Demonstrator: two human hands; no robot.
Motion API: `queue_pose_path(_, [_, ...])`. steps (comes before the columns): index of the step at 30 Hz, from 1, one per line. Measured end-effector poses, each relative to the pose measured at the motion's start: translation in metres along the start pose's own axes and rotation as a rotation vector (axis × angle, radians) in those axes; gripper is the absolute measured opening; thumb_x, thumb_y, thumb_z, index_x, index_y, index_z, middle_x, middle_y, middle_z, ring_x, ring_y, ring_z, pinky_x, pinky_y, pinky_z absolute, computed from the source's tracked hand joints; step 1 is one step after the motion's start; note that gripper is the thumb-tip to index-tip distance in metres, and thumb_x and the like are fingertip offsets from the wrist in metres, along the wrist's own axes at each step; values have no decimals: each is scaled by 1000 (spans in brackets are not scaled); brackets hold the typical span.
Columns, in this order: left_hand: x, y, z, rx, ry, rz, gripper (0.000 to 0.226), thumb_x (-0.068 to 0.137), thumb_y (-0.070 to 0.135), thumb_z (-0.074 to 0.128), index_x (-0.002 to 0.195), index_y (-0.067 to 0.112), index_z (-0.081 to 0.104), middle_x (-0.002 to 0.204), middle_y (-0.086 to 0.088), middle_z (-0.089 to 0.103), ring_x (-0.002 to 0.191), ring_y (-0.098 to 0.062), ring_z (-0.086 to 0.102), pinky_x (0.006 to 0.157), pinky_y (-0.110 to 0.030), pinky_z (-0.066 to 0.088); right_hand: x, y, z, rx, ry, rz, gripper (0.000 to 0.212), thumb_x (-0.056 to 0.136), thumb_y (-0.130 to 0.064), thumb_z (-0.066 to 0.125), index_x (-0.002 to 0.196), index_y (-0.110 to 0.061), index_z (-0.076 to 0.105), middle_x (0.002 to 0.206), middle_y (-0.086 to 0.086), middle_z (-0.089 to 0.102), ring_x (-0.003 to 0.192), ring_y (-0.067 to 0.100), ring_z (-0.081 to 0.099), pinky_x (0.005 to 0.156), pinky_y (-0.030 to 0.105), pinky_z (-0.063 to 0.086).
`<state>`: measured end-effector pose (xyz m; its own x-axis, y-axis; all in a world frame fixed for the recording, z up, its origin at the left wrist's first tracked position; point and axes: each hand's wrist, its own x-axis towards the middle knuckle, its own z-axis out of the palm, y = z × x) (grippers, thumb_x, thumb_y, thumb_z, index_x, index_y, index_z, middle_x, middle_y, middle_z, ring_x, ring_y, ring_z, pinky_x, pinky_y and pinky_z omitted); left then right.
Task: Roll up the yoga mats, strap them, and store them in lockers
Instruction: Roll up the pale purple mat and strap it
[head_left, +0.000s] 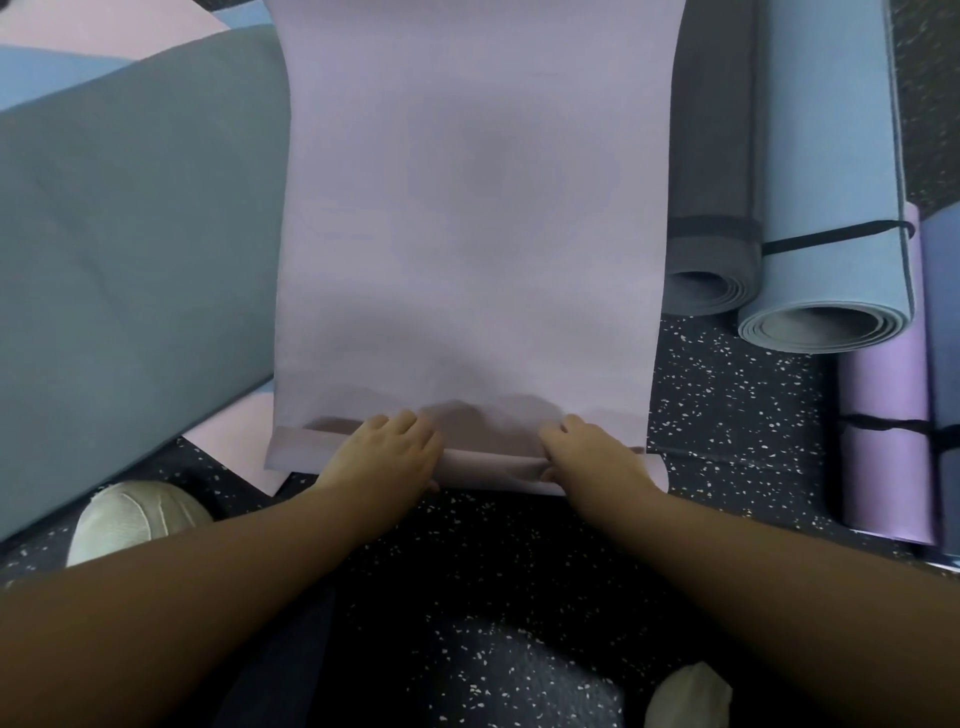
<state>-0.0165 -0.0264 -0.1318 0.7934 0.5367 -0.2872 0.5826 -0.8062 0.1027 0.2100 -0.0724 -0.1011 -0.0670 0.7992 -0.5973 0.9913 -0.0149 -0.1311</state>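
On the speckled dark floor (727, 405), a pale lilac mat (467, 208) lies flat, running from the centre toward 12 o'clock. Its near edge, at about 6 o'clock from the mat's middle, is folded over into a first narrow roll.

Left hand (387, 452): on the rolled edge left of centre, fingers curled over the fold, thumb side toward the person. It grips the roll.

Right hand (587, 457): on the same edge right of centre, fingers bent over the top of the roll and thumb tucked under its near side. It also holds the roll.

At 9 o'clock: a grey-green mat (130, 234) spread flat, touching or overlapping the lilac mat's left edge; cannot tell which lies on top. A pink mat (228, 431) shows beneath it near 8 o'clock.

At 2 to 3 o'clock: a rolled grey mat (711, 249) and a rolled light blue mat (826, 208) side by side, each bound with a black strap (831, 236). At 4 o'clock: a rolled purple mat (883, 415), also strapped, beside a dark blue mat (943, 338) at the frame edge.

At 7 o'clock: a white shoe (130, 514).
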Motion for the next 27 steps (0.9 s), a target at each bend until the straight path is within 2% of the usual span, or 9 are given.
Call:
queue_pose_path(7, [4, -1, 0, 44, 52, -3, 44, 47, 38, 92, 69, 13, 63, 67, -5, 59, 57, -23, 55, 46, -29, 42, 6, 5, -4, 20, -21, -11, 16, 95, -21, 53, 90, -23, 39, 110, 7, 52, 105, 26, 49, 71, 29, 30])
queue_pose_path(11, [8, -1, 1, 30, 6, -7, 45, 41, 28, 93, 69, 12, 63, 67, -6, 59, 57, -24, 55, 46, -28, 41, 7, 4, -8, 8, -43, -8, 11, 97, -25, 51, 101, -15, 50, 114, 9, 52, 109, 26, 48, 72, 29, 30])
queue_pose_path(13, [8, 4, -5, 43, -22, 16, 37, 65, 30, 82, 90, 11, 63, 89, -8, 62, 77, -25, 59, 60, -32, 45, 5, 2, -7, -15, -42, -17, 11, 97, -22, 50, 104, -14, 47, 116, 9, 51, 109, 26, 46, 72, 30, 31])
queue_pose_path(14, [10, 5, -4, 56, -28, -8, 32, 84, 30, 66, 108, 10, 57, 107, -9, 58, 95, -26, 55, 74, -34, 44, 3, 0, -6, -29, -32, -24, 9, 97, -20, 49, 103, -15, 45, 117, 9, 50, 110, 26, 45, 73, 31, 32])
queue_pose_path(16, [10, 3, -4, 56, -139, -43, 30, 97, 27, 45, 124, 12, 45, 124, -8, 48, 112, -27, 46, 86, -34, 38, -4, -5, -3, -61, -1, -47, 16, 95, -22, 50, 108, -14, 44, 121, 9, 48, 112, 25, 43, 80, 33, 38])
queue_pose_path(18, [11, 4, -12, 42, -11, -25, 34, 83, 28, 66, 109, 10, 56, 109, -9, 57, 97, -26, 55, 75, -34, 44, -10, -8, 0, -99, 1, -69, 38, 90, -32, 59, 117, -11, 42, 123, 8, 44, 114, 24, 41, 88, 32, 41])
queue_pose_path(20, [13, 2, -12, 28, -9, -3, 39, 59, 27, 84, 88, 11, 64, 87, -7, 62, 76, -25, 59, 59, -32, 46, -12, -11, 3, -152, -3, -77, 51, 86, -37, 65, 121, -10, 40, 123, 7, 42, 114, 23, 40, 89, 31, 41])
queue_pose_path(24, [10, -2, 1, 57, 35, 33, 46, 39, 33, 93, 68, 13, 63, 67, -5, 58, 57, -23, 56, 45, -27, 42, -9, -10, 10, -205, 49, -82, 40, 91, -21, 60, 123, -8, 39, 123, 9, 43, 111, 23, 42, 78, 27, 38])
queue_pose_path(27, [9, 1, 3, 50, 19, 65, 52, 44, 44, 92, 73, 11, 65, 73, -6, 60, 63, -23, 58, 50, -28, 44, -7, -8, 14, -192, 45, -81, 35, 92, -15, 56, 122, -10, 39, 122, 8, 44, 111, 23, 42, 80, 27, 39])
